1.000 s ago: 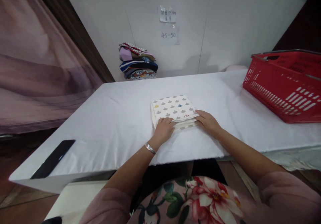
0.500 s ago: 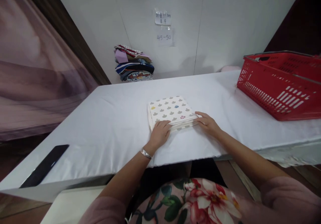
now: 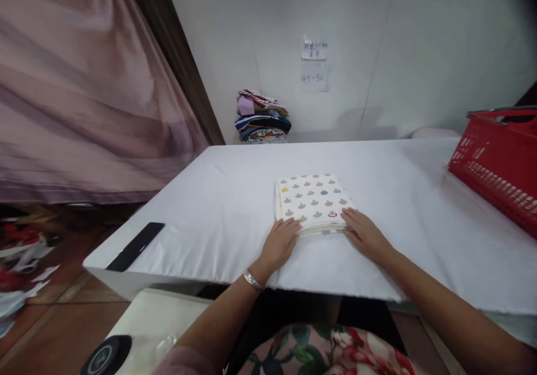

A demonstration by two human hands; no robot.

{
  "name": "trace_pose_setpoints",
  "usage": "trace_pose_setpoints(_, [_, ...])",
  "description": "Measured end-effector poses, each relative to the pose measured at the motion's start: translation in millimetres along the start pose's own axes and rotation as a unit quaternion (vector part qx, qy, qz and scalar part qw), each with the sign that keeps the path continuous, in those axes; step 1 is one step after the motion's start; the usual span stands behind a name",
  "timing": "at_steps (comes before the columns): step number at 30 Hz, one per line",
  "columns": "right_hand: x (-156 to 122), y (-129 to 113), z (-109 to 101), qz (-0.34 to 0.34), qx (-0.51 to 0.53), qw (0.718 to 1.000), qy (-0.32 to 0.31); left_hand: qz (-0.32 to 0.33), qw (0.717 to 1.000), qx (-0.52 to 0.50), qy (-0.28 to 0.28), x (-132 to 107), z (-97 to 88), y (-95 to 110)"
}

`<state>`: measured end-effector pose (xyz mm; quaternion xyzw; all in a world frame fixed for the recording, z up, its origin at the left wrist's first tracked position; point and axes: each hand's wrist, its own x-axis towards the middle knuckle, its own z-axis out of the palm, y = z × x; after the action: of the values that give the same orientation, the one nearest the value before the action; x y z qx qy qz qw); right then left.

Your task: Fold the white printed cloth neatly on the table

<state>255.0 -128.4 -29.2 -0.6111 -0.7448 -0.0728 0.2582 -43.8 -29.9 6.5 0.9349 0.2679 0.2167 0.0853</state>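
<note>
A folded white cloth (image 3: 312,200) printed with grey shapes and a few coloured ones lies flat on the white-covered table (image 3: 226,207). My left hand (image 3: 280,244) rests at its near left corner, fingers stretched out and fingertips on the fabric. At the near right corner lies my right hand (image 3: 366,236), its fingers extended over the top layer and the thumb by the front edge. Several layers show along that front fold. Both hands look open, pressing on the cloth rather than gripping it.
A stack of folded fabrics (image 3: 263,118) stands by the wall beyond the table. The red plastic basket (image 3: 499,168) sits at the right. A black flat phone-like object (image 3: 136,246) lies at the left edge. Below it is a white surface (image 3: 157,313) with a round black item (image 3: 107,357).
The view has turned left, so everything appears further right. My right hand has gone from holding the cloth's corner edge to lying flatter on top. The cloth stays folded.
</note>
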Motion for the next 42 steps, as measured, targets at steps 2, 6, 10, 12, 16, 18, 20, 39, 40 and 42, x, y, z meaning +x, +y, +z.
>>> trace_pose_setpoints(2, [0, 0, -1, 0.008, -0.004, 1.0, -0.004, -0.02, 0.999, -0.027, 0.019, 6, -5.2, 1])
trace_pose_setpoints(6, [22, -12, -18, 0.032, -0.02, 0.999, -0.03, -0.039, 0.997, -0.038, 0.061, 35, -11.8, 4])
trace_pose_setpoints(10, [61, -32, -30, 0.016, -0.013, 1.0, 0.002, -0.074, 0.996, 0.004, 0.038, 54, -1.3, 10])
trace_pose_setpoints(12, [73, -38, -24, 0.016, -0.017, 1.0, -0.015, -0.088, 0.996, 0.016, 0.022, 51, 7.7, 13])
trace_pose_setpoints(16, [73, -43, 2, 0.067, -0.051, 0.987, -0.138, -0.083, 0.994, -0.04, 0.06, 32, 15.2, 8])
trace_pose_setpoints(18, [69, -41, 10, 0.087, -0.053, 0.98, -0.173, -0.117, 0.984, -0.085, 0.106, 24, 11.4, -4])
trace_pose_setpoints(20, [67, -39, 9, 0.101, -0.035, 0.978, -0.18, -0.193, 0.96, -0.125, 0.159, 21, 5.8, -20])
trace_pose_setpoints(39, [172, -138, 39, 0.196, -0.04, 0.953, -0.227, -0.37, 0.817, -0.41, 0.163, 26, 18.7, -55])
trace_pose_setpoints(40, [172, -137, 40, 0.193, -0.045, 0.953, -0.228, -0.37, 0.818, -0.41, 0.161, 26, 18.3, -55])
trace_pose_setpoints(42, [173, -135, 42, 0.191, -0.041, 0.954, -0.227, -0.368, 0.822, -0.405, 0.155, 25, 16.5, -54])
